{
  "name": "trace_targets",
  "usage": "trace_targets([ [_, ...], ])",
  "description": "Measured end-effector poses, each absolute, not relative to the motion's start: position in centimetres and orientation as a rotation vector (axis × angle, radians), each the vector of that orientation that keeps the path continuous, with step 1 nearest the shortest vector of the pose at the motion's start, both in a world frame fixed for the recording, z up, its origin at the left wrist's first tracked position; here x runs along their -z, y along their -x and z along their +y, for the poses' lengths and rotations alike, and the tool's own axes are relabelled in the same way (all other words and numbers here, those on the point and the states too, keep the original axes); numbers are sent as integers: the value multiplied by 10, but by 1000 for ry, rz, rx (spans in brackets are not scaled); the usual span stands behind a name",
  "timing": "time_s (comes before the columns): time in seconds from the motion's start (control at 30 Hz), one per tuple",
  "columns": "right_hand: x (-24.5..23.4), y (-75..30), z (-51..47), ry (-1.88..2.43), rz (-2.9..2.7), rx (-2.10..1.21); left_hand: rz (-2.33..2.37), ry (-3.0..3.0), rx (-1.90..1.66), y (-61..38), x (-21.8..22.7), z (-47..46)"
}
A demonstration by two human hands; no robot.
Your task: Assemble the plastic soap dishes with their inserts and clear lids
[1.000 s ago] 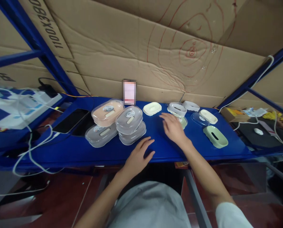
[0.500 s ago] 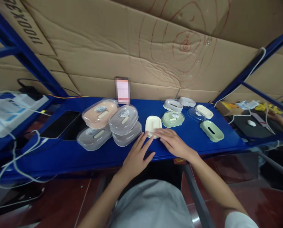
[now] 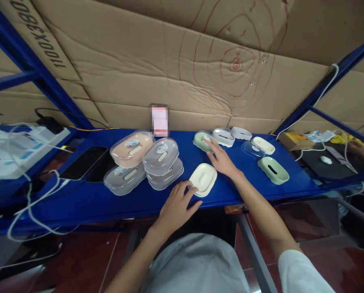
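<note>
A cream soap dish piece [image 3: 204, 179] with a raised middle lies at an angle near the front edge. My left hand [image 3: 177, 203] is open, its fingertips at the dish's near left edge. My right hand [image 3: 221, 158] reaches over the table with fingers stretched onto the right side of a green soap box [image 3: 199, 141] under a clear lid; its far fingertips cover part of the lid. To the left stand stacked lidded soap boxes: a peach one [image 3: 128, 152] and several grey ones, such as the upper grey box [image 3: 160, 158].
At the right lie a green soap dish [image 3: 273, 170], a cream dish [image 3: 264, 145], a clear lid [image 3: 253, 149] and grey dishes, one being the grey soap dish [image 3: 224, 137]. A phone [image 3: 84, 162] and white cables [image 3: 29, 203] occupy the left. A blurred screen [image 3: 159, 121] leans against the cardboard.
My right hand has left the cream piece and gone to the green lidded box, which has shifted left and back. The cream piece has turned and come nearer. My left hand stays beside it.
</note>
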State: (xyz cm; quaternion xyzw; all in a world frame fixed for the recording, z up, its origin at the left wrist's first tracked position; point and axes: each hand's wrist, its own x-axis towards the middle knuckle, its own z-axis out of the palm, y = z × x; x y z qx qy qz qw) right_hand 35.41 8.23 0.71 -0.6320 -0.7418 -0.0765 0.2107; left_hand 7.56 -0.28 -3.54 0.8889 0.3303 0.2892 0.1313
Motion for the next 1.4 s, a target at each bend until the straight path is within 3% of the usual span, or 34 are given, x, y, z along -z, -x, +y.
trace_targets([
  [0.17,-6,-408,112,1932,-1822,281,962,-2537,-889,-76,39,-3],
  [0.33,3,-438,71,1942,-1876,254,1020,-2383,-862,-75,42,-4],
  [0.73,4,-339,-44,1379,-2302,-30,921,-2300,-921,-67,33,6],
  [1.4,4,-327,-43,1228,-2536,180,855,-2474,-1103,-71,46,5],
])
